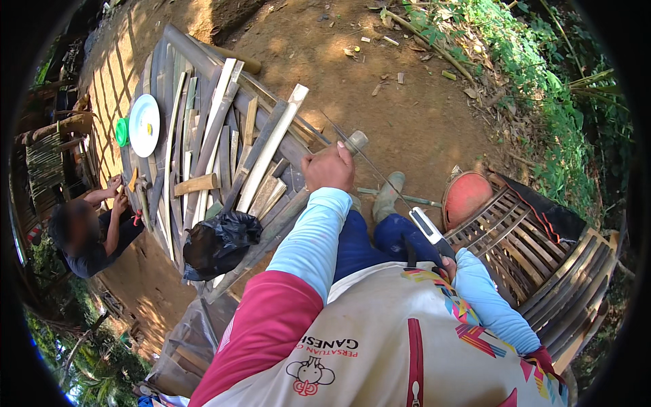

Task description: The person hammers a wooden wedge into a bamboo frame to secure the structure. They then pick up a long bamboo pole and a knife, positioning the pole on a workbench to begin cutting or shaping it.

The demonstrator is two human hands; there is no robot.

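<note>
The left hand (329, 167) is closed in a fist around the far end of a thin bamboo strip (369, 163), knuckles up, at the edge of the bamboo platform (169, 54). The strip is a slender pale-grey sliver, nearly wire-thin, running in a straight slant from beside the fist down toward the lap. The right hand (449, 266) is mostly hidden behind the apron; it grips the dark handle of a knife (427, 229) whose pale, flat blade angles up toward the strip, seemingly meeting it. Under the strip, boots and blue trousers rest on bare brown earth. Split bamboo slats (268, 152) lie across the platform, with a black plastic bag (218, 243) and a white plate (144, 125). A woven bamboo basket (542, 258) sits to the right, and another person (88, 237) crouches at the left
</note>
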